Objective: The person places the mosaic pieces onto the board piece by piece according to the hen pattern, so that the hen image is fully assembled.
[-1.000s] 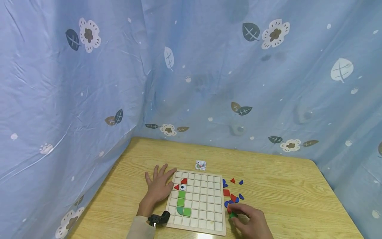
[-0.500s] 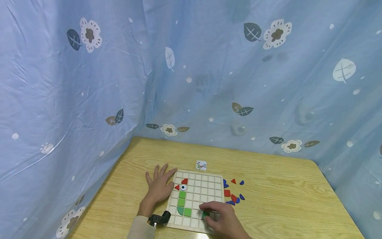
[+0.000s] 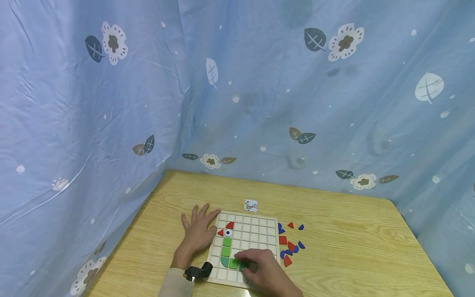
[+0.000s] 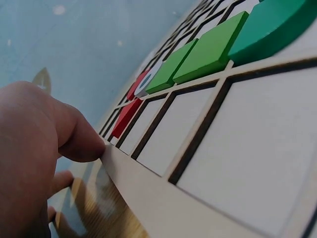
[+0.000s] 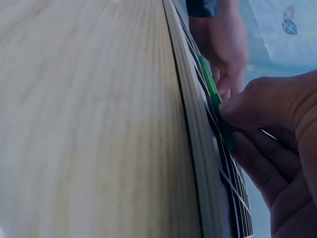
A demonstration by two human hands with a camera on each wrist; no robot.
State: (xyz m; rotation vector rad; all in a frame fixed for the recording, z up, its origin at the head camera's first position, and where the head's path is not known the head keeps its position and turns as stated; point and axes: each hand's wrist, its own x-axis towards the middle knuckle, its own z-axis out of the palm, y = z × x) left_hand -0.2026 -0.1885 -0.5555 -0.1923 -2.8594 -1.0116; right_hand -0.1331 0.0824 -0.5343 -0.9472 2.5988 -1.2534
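A wooden grid board (image 3: 262, 238) lies on the table. My right hand (image 3: 261, 268) is over its lower part and pinches a dark green block (image 3: 243, 265) between thumb and fingers, right beside a light green square (image 3: 233, 264); the hand partly hides the block's shape. To the left sits a teal quarter-round block (image 3: 224, 261), with more green squares (image 3: 226, 251) above it, then a round eye tile (image 3: 228, 233), a red triangle (image 3: 220, 233) and a red quarter-round block (image 3: 230, 225). My left hand (image 3: 199, 232) lies at the board's left edge, fingers spread, thumb touching the frame (image 4: 110, 151).
Loose blocks lie right of the board: several blue half-rounds (image 3: 301, 245), a red square (image 3: 283, 240), a red triangle (image 3: 290, 225) and red quarter-rounds (image 3: 287, 261). A small pattern card (image 3: 250, 205) lies behind the board. A blue curtain (image 3: 259, 103) hangs around the table (image 3: 352, 235).
My right hand has carried the dark green block from the loose pieces leftward over the board, to beside the light green square. The left hand has stayed in place.
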